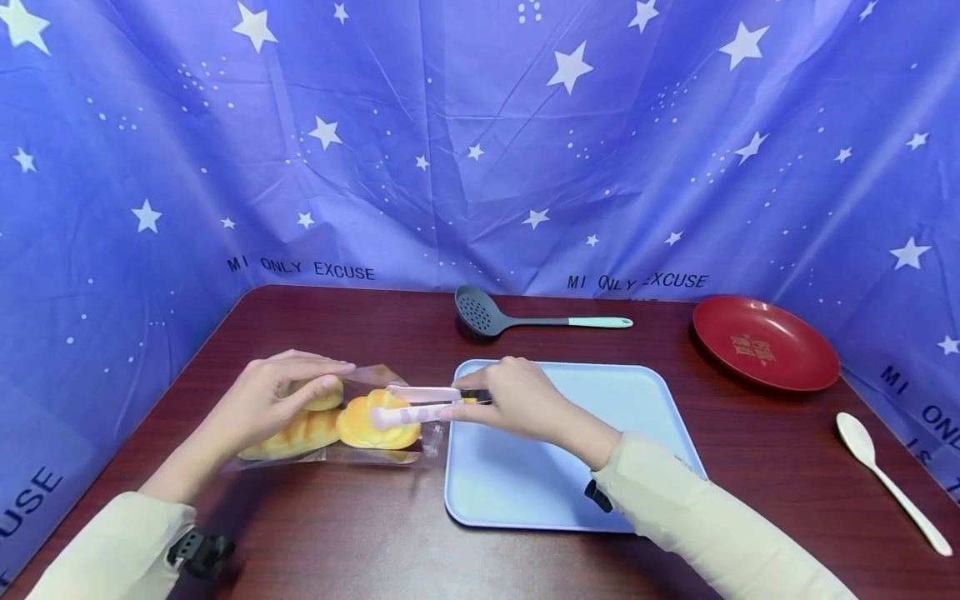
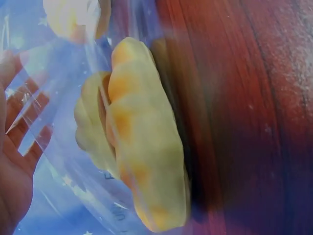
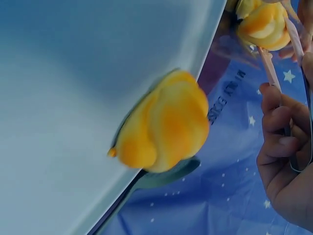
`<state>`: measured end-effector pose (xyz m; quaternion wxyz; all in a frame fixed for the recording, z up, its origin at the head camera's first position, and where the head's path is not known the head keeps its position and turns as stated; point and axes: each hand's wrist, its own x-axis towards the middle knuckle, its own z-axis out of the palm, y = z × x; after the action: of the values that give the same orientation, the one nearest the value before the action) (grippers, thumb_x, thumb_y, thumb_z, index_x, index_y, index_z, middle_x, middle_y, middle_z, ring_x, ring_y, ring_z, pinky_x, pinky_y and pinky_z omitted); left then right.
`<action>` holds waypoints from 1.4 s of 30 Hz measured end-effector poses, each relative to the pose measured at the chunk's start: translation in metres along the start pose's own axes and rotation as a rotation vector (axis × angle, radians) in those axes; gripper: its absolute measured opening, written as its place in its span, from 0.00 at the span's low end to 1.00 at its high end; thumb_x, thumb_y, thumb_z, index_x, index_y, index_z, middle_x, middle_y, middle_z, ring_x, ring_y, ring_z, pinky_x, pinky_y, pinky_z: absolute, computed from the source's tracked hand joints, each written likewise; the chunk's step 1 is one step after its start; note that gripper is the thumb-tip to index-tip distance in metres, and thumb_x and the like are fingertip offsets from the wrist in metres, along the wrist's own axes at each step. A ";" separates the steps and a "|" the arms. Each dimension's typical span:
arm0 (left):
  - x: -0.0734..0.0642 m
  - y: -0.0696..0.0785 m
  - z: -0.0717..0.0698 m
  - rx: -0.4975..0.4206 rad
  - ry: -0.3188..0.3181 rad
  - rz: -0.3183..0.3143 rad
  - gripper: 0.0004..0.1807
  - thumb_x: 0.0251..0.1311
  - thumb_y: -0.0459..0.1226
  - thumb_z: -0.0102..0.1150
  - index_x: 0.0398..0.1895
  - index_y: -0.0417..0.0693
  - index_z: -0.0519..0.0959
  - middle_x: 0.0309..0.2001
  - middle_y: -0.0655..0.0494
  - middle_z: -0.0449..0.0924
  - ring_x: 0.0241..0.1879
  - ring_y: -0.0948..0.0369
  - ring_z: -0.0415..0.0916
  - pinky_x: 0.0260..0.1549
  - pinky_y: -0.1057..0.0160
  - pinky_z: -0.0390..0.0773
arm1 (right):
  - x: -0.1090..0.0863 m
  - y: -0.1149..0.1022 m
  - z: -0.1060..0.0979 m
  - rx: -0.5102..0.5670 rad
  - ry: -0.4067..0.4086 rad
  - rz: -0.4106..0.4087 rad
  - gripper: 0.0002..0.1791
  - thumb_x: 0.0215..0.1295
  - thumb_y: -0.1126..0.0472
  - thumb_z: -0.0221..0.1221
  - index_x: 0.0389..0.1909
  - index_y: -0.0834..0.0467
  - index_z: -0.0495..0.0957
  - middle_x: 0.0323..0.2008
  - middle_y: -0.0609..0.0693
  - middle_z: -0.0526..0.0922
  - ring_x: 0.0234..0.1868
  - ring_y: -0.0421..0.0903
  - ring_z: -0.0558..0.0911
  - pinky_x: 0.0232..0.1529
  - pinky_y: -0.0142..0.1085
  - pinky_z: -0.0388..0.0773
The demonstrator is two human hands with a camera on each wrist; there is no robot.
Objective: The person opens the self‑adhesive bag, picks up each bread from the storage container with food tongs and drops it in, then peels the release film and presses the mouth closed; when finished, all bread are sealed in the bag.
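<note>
Far left: left hand (image 1: pixel 262 404), thumb and fingers spread apart at the clear plastic bag (image 1: pixel 382 377), no pinch seen. In the bag, on the dark red wooden table (image 1: pixel 352 517): long ridged yellow-brown bread loaf (image 1: pixel 288 437), small pale-yellow bread roll (image 1: pixel 327 397) behind it, then round golden-yellow twisted roll (image 1: pixel 375 429) at the right end, just beside the tray.

Tongs with pink arms and dark handle (image 1: pixel 416 413) reach over that twisted roll, tips to either side; can't tell if they bite. Right hand (image 1: pixel 517 398) has fingers curled round the handle, clamped on it. For a good hold: tips across the roll's widest part, even, gentle squeeze (looks soft, may dent), no film caught between; left fingers best holding film clear of the tips.

Next, light-blue rectangular tray (image 1: pixel 517 492) under the right hand; second golden twisted roll (image 3: pixel 166 122) on it near the edge, so low passes could knock it. Behind: dark-grey slotted skimmer with mint handle (image 1: pixel 480 312). Right: round red plate with gold characters (image 1: pixel 798 354), then white spoon (image 1: pixel 892 483).
</note>
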<state>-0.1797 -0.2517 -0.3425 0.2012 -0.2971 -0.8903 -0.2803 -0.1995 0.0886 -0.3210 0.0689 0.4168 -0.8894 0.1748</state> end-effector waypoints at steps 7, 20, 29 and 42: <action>0.002 0.002 -0.002 0.011 0.001 0.036 0.16 0.60 0.30 0.69 0.50 0.55 0.89 0.45 0.68 0.88 0.47 0.65 0.82 0.50 0.72 0.72 | 0.010 -0.014 0.012 -0.035 0.062 0.006 0.20 0.65 0.40 0.66 0.44 0.51 0.90 0.23 0.39 0.81 0.23 0.35 0.73 0.21 0.29 0.67; 0.000 -0.001 -0.005 -0.035 0.027 0.071 0.18 0.61 0.27 0.67 0.51 0.54 0.88 0.45 0.63 0.88 0.44 0.66 0.83 0.43 0.73 0.75 | 0.007 -0.007 0.009 0.060 0.005 0.169 0.24 0.66 0.39 0.64 0.49 0.54 0.89 0.23 0.41 0.83 0.19 0.34 0.69 0.24 0.31 0.69; 0.002 0.005 -0.002 0.055 0.010 0.040 0.15 0.61 0.32 0.69 0.49 0.58 0.89 0.43 0.67 0.88 0.43 0.63 0.83 0.45 0.67 0.76 | 0.008 -0.025 0.015 -0.052 0.051 0.083 0.21 0.66 0.39 0.64 0.45 0.52 0.89 0.22 0.43 0.82 0.22 0.37 0.75 0.21 0.33 0.70; 0.004 0.014 -0.002 0.181 -0.039 0.114 0.13 0.62 0.37 0.69 0.48 0.61 0.89 0.42 0.69 0.89 0.44 0.59 0.85 0.45 0.51 0.79 | 0.012 -0.047 0.024 -0.181 0.068 0.044 0.24 0.65 0.34 0.62 0.42 0.50 0.88 0.22 0.41 0.83 0.21 0.41 0.79 0.14 0.32 0.62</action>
<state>-0.1731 -0.2425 -0.3337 0.2253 -0.3332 -0.8974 -0.1811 -0.1713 0.0434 -0.3279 0.1325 0.3829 -0.9077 0.1092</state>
